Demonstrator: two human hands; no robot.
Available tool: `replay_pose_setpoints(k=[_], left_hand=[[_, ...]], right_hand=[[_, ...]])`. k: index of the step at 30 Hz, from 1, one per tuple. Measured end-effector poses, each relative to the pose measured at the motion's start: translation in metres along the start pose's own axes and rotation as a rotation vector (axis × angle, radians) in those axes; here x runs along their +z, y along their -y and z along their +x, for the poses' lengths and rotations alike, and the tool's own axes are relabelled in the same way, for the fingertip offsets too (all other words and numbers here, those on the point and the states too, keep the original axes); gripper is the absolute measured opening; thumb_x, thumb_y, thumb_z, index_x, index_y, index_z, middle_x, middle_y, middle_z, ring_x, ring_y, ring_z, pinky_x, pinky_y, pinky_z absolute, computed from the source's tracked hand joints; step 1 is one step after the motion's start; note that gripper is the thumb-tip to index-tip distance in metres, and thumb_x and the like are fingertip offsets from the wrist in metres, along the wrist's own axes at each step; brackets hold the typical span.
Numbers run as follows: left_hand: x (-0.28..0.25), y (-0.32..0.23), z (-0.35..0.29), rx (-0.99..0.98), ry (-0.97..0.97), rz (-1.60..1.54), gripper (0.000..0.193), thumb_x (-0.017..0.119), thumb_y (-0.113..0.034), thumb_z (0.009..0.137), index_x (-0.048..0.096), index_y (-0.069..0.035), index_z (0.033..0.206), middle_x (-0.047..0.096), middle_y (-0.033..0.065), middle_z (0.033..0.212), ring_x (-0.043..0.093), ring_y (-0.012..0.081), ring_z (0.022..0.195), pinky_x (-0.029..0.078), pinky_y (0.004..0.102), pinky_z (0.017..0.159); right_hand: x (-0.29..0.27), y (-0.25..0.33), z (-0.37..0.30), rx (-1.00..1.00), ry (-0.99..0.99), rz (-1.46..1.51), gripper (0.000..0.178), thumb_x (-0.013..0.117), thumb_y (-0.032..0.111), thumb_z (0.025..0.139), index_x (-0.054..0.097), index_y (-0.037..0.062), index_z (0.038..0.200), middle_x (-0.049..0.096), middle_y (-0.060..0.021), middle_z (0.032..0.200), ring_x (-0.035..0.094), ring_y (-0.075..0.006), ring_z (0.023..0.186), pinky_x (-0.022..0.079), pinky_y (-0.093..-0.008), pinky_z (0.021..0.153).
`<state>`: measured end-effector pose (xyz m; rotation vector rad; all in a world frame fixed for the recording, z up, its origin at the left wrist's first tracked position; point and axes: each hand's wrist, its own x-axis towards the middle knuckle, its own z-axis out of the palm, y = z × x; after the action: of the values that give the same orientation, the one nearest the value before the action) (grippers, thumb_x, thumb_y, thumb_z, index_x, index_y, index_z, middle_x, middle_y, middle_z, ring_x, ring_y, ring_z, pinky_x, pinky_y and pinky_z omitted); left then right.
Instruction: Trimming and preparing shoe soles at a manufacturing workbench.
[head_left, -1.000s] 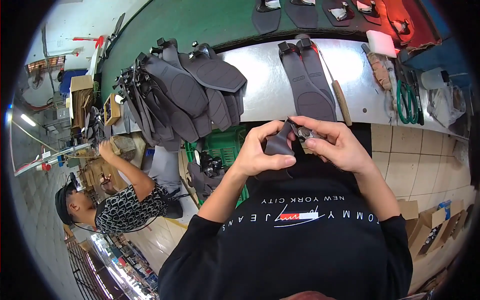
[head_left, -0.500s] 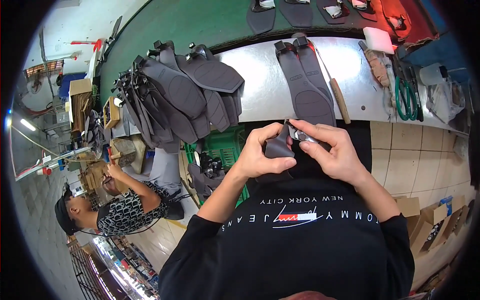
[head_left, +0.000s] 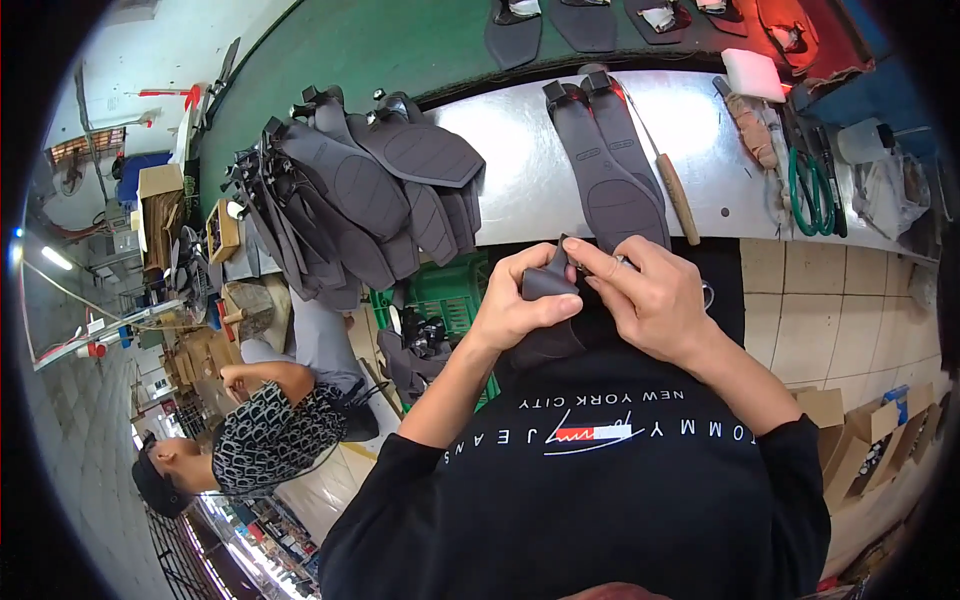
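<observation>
In front of my chest, my left hand (head_left: 518, 305) is closed round a dark grey shoe sole (head_left: 545, 286). Its flared heel-like end shows between thumb and fingers, and the rest hangs below the hand, dark against my black shirt. My right hand (head_left: 655, 305) has its fingertips pressed to the upper edge of this piece. Tucked in the right hand is a small metal tool (head_left: 708, 295), mostly hidden; a ring-shaped part pokes out by the palm. Just beyond my hands, a pair of dark grey soles (head_left: 625, 205) lies on the metal bench top.
A heap of dark soles (head_left: 360, 190) overhangs the metal bench (head_left: 520, 130) at left. A wooden-handled tool (head_left: 680, 200), green-handled scissors (head_left: 812, 195) and a white block (head_left: 753, 76) lie rightward. Below the heap stands a green crate (head_left: 440, 295). Another person (head_left: 265, 430) sits at left.
My right fingers have moved onto the sole's upper edge, and the metal tool has turned back into my palm. The other person has leaned back and lowered an arm.
</observation>
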<state>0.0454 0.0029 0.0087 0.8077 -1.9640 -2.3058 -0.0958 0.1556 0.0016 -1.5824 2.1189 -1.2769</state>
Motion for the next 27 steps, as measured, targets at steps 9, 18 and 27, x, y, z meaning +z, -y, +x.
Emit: replay_pose_setpoints(k=[9,18,27], left_hand=[[-0.004,0.000,-0.010,-0.149,-0.003,-0.132,0.035,0.076,-0.030,0.069,0.063,-0.002,0.086,0.061,0.0013,0.071,0.054,0.0074,0.067,0.041,0.0215,0.064],[-0.004,-0.001,-0.008,-0.077,0.016,-0.036,0.038,0.078,-0.030,0.068,0.062,-0.004,0.090,0.058,-0.0016,0.081,0.052,0.0059,0.073,0.040,0.0209,0.067],[-0.004,-0.007,-0.005,0.033,-0.005,-0.027,0.043,0.080,-0.023,0.068,0.060,-0.005,0.100,0.060,-0.0007,0.085,0.054,0.0061,0.076,0.041,0.0205,0.069]], right_hand=[[-0.059,-0.060,0.059,-0.062,-0.371,-0.307,0.039,0.057,0.013,0.092,0.061,0.0208,0.130,0.057,-0.0108,0.072,0.056,-0.0294,0.066,0.045,-0.0414,0.063],[-0.056,-0.130,0.074,0.353,-0.244,-0.486,0.043,0.060,0.023,0.091,0.056,0.0208,0.133,0.058,-0.0147,0.108,0.060,-0.0311,0.090,0.049,-0.0432,0.077],[-0.021,-0.098,0.064,0.281,-0.138,-0.347,0.026,0.066,0.019,0.085,0.064,0.0058,0.108,0.064,-0.0167,0.089,0.063,-0.0346,0.079,0.050,-0.0449,0.071]])
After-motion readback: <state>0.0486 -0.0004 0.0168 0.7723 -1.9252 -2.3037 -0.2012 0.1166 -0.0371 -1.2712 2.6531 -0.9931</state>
